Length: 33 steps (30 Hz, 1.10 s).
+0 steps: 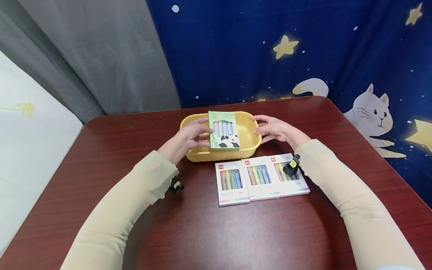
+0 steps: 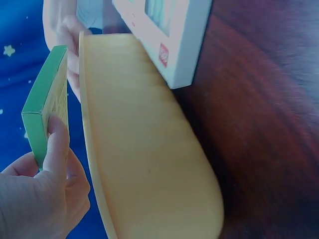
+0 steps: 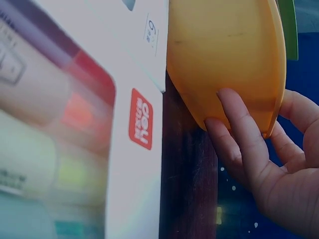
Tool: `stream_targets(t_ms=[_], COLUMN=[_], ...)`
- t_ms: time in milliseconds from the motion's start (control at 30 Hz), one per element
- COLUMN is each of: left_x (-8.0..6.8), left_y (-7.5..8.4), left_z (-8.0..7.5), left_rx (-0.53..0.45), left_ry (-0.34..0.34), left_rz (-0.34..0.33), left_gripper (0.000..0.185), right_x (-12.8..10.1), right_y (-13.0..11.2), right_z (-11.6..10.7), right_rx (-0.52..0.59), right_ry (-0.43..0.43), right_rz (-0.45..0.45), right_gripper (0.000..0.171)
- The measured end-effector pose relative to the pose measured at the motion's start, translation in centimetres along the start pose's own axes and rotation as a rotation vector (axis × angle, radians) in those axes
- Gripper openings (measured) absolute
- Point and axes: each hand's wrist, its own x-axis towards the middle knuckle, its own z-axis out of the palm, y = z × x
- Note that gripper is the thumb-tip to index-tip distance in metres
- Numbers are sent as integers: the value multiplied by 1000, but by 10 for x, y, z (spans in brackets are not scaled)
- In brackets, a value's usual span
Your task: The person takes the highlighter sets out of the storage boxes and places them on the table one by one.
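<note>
A green box of pens with a panda picture is gripped by my left hand. Thumb and fingers hold it by its left side, upright and above the rim of a yellow plastic basin. In the left wrist view the green box stands edge-on beside the basin's long wall. At the basin's right end, my right hand holds the rim. The right wrist view has two of its fingers along the outer wall, with others behind the rim.
Three white boxes of coloured pens lie side by side in front of the basin: a left one, a middle one and a right one partly behind the wrist camera. The dark red table ends at a blue curtain.
</note>
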Motion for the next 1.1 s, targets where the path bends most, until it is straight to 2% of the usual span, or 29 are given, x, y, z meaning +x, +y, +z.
stream_targets(t_ms=[233, 400, 733, 1100], left_x=[-20, -34, -65, -77], left_y=[-12, -19, -41, -69], left_z=[-16, -24, -29, -42], left_rx=[39, 25, 35, 26], left_ry=[-47, -102, -200, -189], left_rz=[10, 25, 85, 80], left_gripper=[64, 65, 67, 65], right_x=[0, 0, 0, 0], right_y=[-1, -1, 0, -2], right_z=[1, 0, 0, 0], right_rx=[-9, -14, -14, -16], right_ry=[-7, -13, -12, -13], right_rz=[-5, -13, -15, -2], right_gripper=[64, 65, 64, 63])
